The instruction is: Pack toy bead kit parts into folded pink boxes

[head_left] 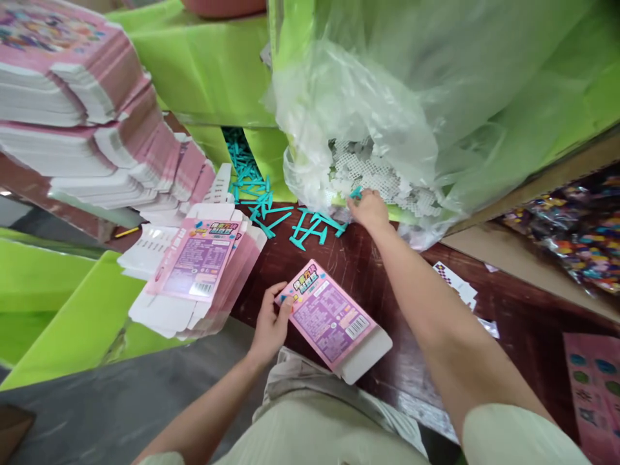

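Since the left hand is only pinching one corner of the box at the table's near edge, it could totally slip if the right hand, holding a teal tool by the bag, stretches farther.

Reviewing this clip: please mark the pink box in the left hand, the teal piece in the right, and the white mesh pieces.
Pink box [332, 318]: head view, printed face.
Teal piece [356, 192]: head view, exposed end.
White mesh pieces [371, 173]: head view, middle of the visible heap.
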Demonstrator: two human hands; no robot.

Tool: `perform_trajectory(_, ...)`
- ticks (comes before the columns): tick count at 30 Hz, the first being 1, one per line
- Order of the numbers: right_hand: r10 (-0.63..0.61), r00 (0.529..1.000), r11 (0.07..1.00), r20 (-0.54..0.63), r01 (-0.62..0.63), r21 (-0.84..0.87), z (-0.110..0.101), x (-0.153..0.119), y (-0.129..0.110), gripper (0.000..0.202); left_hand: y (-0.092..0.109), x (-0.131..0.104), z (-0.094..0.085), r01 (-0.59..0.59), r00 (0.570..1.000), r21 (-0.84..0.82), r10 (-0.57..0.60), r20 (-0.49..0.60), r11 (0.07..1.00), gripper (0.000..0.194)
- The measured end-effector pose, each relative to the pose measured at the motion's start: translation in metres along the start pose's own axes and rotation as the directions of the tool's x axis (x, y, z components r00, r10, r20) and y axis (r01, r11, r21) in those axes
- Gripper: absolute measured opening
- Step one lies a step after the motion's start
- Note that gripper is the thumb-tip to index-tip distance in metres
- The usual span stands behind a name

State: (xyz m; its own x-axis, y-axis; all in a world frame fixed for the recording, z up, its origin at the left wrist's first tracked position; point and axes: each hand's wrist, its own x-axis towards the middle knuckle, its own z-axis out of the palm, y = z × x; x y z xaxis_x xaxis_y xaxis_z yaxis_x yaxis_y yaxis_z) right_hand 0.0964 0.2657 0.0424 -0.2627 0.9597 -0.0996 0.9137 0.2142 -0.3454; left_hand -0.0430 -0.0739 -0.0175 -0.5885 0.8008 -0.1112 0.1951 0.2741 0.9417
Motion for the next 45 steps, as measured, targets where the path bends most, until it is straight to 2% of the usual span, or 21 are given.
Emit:
perform_trajectory(3,0.124,0.992,0.992,0.003,-0.124,-0.002,-0.002,0.007,0.011,0.046,-0.004,-0.004,0.003,-0.040,0.998,0.072,0.043,-0.037,0.997,0.046)
perform_trajectory(6,0.198,0.979,0.980,0.048,-0.198,-0.008,0.002,-0.006,0.031,0.047,-0.009,-0.007,0.002,-0.208,0.970,0.321,0.238,-0.057,0.924,0.048)
perform_trajectory(8,0.237,0.969,0.971,0.069,-0.238,-0.005,0.007,-0.017,0.042,0.055,-0.008,-0.007,0.004,-0.394,0.913,0.496,0.391,0.117,0.774,0.046)
perform_trajectory(10,0.269,0.960,0.963,0.083,-0.271,0.009,0.010,-0.028,0.049,0.054,-0.001,-0.004,0.007,-0.596,0.803,0.544,0.439,0.404,0.590,0.042)
perform_trajectory(12,0.284,0.953,0.957,0.107,-0.288,0.029,0.008,-0.038,0.055,0.048,0.010,-0.001,0.009,-0.730,0.680,0.505,0.418,0.603,0.460,0.042)
perform_trajectory(13,0.278,0.953,0.958,0.125,-0.285,0.041,0.004,-0.044,0.059,0.045,0.015,0.001,0.009,-0.759,0.648,0.499,0.407,0.644,0.419,0.043)
perform_trajectory(14,0.260,0.955,0.961,0.145,-0.270,0.057,-0.002,-0.051,0.064,0.041,0.021,0.003,0.009,-0.766,0.641,0.512,0.398,0.656,0.389,0.044)
perform_trajectory(16,0.198,0.963,0.972,0.181,-0.217,0.094,-0.021,-0.067,0.082,0.032,0.034,0.008,0.009,-0.749,0.662,0.557,0.374,0.650,0.358,0.045)
perform_trajectory(18,0.143,0.972,0.977,0.184,-0.169,0.130,-0.045,-0.086,0.110,0.028,0.048,0.014,0.013,-0.735,0.676,0.570,0.339,0.654,0.367,0.051)
perform_trajectory(20,0.151,0.981,0.975,0.119,-0.168,0.144,-0.069,-0.102,0.146,0.028,0.065,0.023,0.024,-0.747,0.651,0.517,0.306,0.695,0.418,0.063)
perform_trajectory(22,0.198,0.980,0.970,0.037,-0.201,0.135,-0.084,-0.111,0.182,0.027,0.085,0.033,0.044,-0.763,0.600,0.431,0.281,0.749,0.481,0.071)
perform_trajectory(25,0.234,0.969,0.963,0.078,-0.242,0.119,-0.083,-0.115,0.219,0.020,0.115,0.047,0.078,-0.776,0.516,0.335,0.232,0.824,0.534,0.069)
perform_trajectory(27,0.218,0.961,0.961,0.172,-0.242,0.133,-0.072,-0.116,0.230,0.020,0.127,0.051,0.091,-0.814,0.416,0.288,0.160,0.895,0.504,0.082)
perform_trajectory(29,0.190,0.952,0.959,0.240,-0.232,0.161,-0.059,-0.119,0.234,0.026,0.127,0.052,0.093,-0.860,0.312,0.266,0.035,0.950,0.435,0.106)
perform_trajectory(31,0.173,0.947,0.955,0.271,-0.229,0.190,-0.051,-0.122,0.236,0.033,0.120,0.051,0.084,-0.882,0.275,0.288,-0.090,0.957,0.373,0.124)
perform_trajectory(32,0.178,0.945,0.952,0.273,-0.236,0.196,-0.049,-0.123,0.237,0.035,0.115,0.050,0.078,-0.882,0.289,0.315,-0.125,0.949,0.351,0.127)
perform_trajectory(34,0.207,0.944,0.947,0.257,-0.260,0.191,-0.051,-0.123,0.241,0.037,0.111,0.048,0.065,-0.865,0.354,0.377,-0.129,0.926,0.331,0.125)
perform_trajectory(37,0.255,0.940,0.944,0.228,-0.293,0.153,-0.063,-0.122,0.244,0.034,0.119,0.047,0.049,-0.778,0.506,0.492,-0.074,0.859,0.392,0.102)
perform_trajectory(41,0.292,0.945,0.946,0.147,-0.308,0.100,-0.091,-0.141,0.236,0.022,0.136,0.045,0.039,-0.573,0.683,0.538,-0.002,0.730,0.618,0.063)
perform_trajectory(43,0.327,0.944,0.925,0.047,-0.329,0.187,-0.106,-0.161,0.224,0.033,0.134,0.041,0.042,-0.483,0.738,0.439,0.083,0.669,0.758,0.060)
perform_trajectory(45,0.309,0.950,0.894,-0.050,-0.272,0.357,-0.117,-0.183,0.204,0.044,0.125,0.033,0.053,-0.369,0.768,0.289,0.115,0.630,0.883,0.064)
